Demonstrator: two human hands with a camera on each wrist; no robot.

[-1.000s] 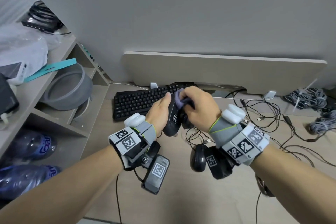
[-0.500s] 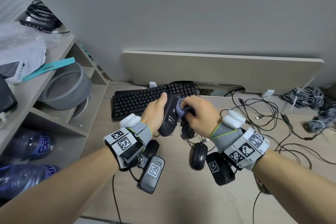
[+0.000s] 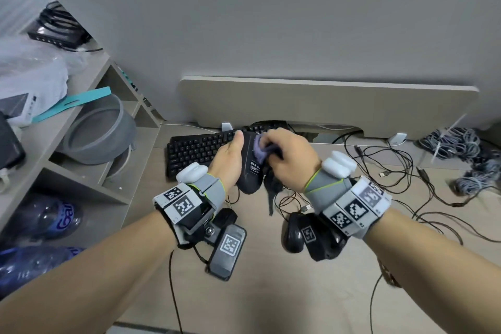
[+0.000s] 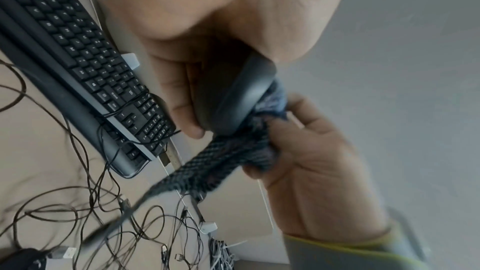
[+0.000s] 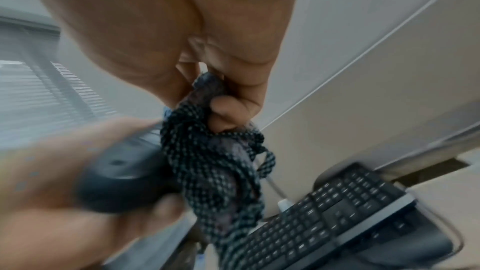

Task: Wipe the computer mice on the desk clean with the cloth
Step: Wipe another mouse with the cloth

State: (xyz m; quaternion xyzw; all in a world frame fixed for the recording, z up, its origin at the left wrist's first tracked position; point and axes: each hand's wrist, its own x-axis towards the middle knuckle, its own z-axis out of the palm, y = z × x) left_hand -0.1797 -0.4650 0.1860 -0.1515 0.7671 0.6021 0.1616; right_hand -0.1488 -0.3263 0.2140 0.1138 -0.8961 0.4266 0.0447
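Above the tabletop (image 3: pixel 271 293), in front of the black keyboard (image 3: pixel 198 148), both hands meet around one black computer mouse (image 3: pixel 250 168). Left hand (image 3: pixel 229 157): fingers curled round the mouse body, thumb along its upper edge, the underside with its printed label turned up toward the head camera. Right hand (image 3: pixel 288 157): fingers closed on a bunched cloth (image 3: pixel 260 152), purple-grey on one face and dark checked on the other, pressed against the mouse's underside; a loose tail of cloth hangs below the hands. The left wrist view shows the left fingers (image 4: pixel 182 98) wrapped about the mouse, clear of the tabletop, with the cloth against its far side. A second black mouse (image 3: pixel 292 232) lies on the tabletop beneath the right wrist, among loose dark cables (image 3: pixel 406 171). Shelving (image 3: pixel 81 184) at left holds a grey bowl (image 3: pixel 100 133).
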